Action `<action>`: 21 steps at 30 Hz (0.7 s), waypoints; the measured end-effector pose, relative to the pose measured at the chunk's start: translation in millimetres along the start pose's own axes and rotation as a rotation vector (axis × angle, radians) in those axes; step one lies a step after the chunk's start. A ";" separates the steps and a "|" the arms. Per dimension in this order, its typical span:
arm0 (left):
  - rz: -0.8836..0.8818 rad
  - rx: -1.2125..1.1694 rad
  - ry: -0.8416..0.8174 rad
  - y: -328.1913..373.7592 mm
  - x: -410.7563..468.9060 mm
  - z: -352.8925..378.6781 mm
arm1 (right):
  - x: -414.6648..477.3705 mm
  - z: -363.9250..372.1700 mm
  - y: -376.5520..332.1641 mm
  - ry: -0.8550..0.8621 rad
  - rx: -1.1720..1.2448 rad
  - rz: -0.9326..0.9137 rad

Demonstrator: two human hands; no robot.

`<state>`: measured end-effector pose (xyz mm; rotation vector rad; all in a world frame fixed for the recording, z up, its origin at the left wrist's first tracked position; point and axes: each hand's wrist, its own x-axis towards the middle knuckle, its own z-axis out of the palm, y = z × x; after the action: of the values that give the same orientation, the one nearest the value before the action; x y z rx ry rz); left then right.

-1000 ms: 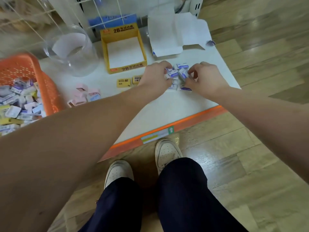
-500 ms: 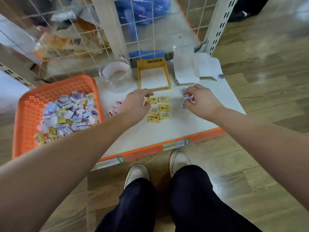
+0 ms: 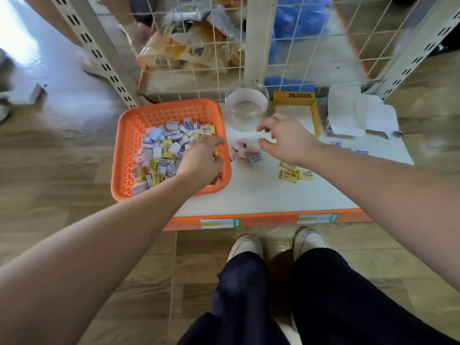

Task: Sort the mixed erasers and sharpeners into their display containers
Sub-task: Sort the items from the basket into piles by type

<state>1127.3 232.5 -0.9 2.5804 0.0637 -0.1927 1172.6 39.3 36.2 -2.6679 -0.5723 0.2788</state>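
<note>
Left hand [image 3: 201, 159] is resting on erasers [image 3: 161, 148] in orange basket [image 3: 123, 143]; I cannot tell its grip. Right hand [image 3: 288, 139] is hovering, fingers loose, empty

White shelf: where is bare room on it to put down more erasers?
Bare: the front strip of the white shelf, from the orange basket across to the yellow erasers; also a small patch before the white carton. Crowded: the back row with clear jar and yellow box, and around the pink pieces.

White shelf board [image 3: 249, 192], orange front edge, is carrying: orange basket [image 3: 124, 145] at left; clear jar [image 3: 246, 108], yellow box [image 3: 315, 113] and white paper [image 3: 356, 115] along the back. Pink erasers [image 3: 239, 151], yellow erasers [image 3: 293, 174] and blue-labelled erasers [image 3: 361, 152] are lying loose in front.
</note>
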 end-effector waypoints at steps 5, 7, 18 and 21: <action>-0.102 -0.013 0.025 -41.8 -3.5 -6.9 | 38.7 21.3 -41.0 -0.020 -0.062 -0.092; -0.138 -0.018 0.026 -57.3 -3.9 -7.3 | 48.3 36.9 -51.9 -0.015 -0.056 -0.116; -0.198 -0.027 0.056 -96.3 17.1 1.0 | 78.1 92.2 -54.0 -0.103 -0.164 -0.183; -0.142 0.012 0.062 -96.0 25.2 7.9 | 80.7 94.3 -50.5 -0.157 -0.246 -0.211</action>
<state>1143.1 310.1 -61.3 2.5951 0.2699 -0.1651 1201.6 148.0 -36.5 -2.8028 -0.9885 0.3796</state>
